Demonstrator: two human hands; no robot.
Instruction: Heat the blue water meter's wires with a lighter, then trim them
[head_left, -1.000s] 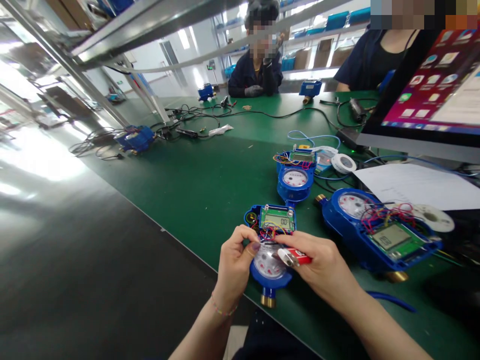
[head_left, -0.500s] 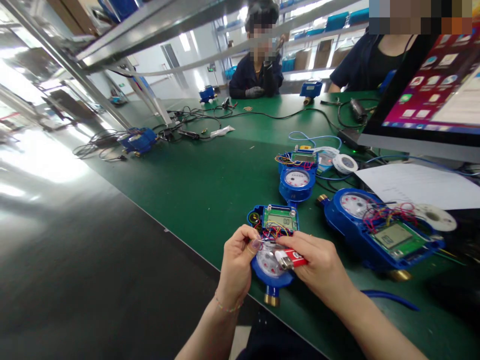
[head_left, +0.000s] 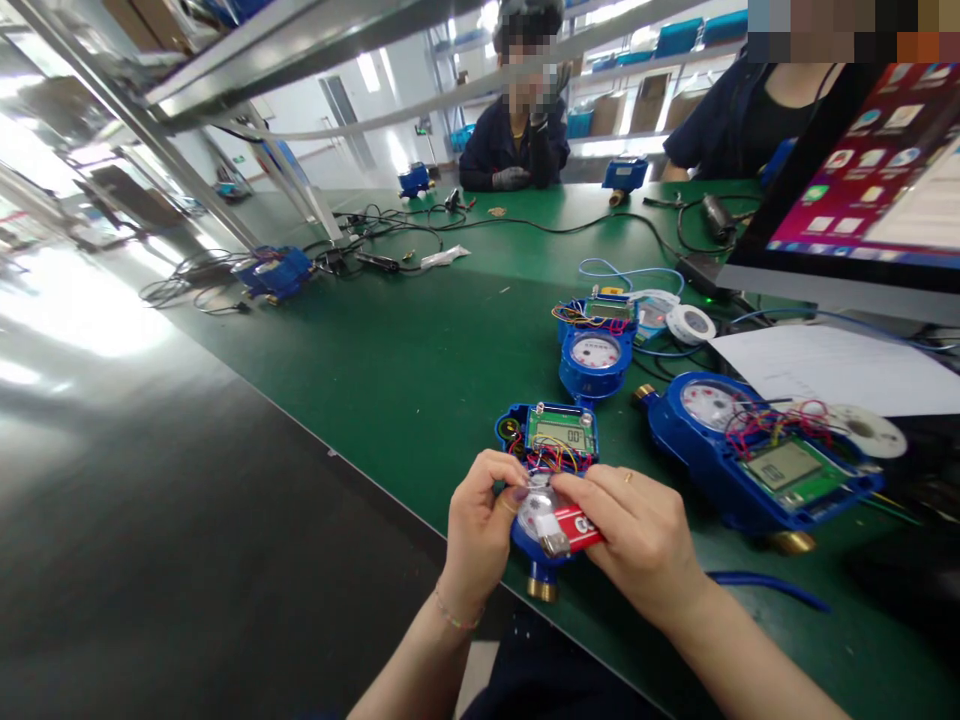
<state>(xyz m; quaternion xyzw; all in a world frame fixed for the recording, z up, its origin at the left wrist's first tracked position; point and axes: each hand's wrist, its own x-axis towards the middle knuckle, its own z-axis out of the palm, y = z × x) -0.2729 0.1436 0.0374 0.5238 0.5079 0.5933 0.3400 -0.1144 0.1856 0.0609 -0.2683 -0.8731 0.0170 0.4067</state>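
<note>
The near blue meter (head_left: 529, 543) lay on the green tabletop (head_left: 420, 350) directly beneath and between the two hands, its brass end pointing toward the person and its lit display (head_left: 564, 432) just beyond the fingertips. The left hand (head_left: 484, 520) hovered over one side of the clear dial, thumb and forefinger pressed together; what they pinched, if anything, was too small to tell. The right hand (head_left: 637, 525) came in from the other side, its fingers curled around a red lighter (head_left: 577, 527) whose metal end sat above the dial, while its forefinger tip nearly met the left fingertips. Coloured wires (head_left: 559, 458) bunched between those fingertips and the display. A second meter (head_left: 596, 365) stood just behind the first, and a larger one (head_left: 724, 450) lay beyond the right hand, apart from it.
</note>
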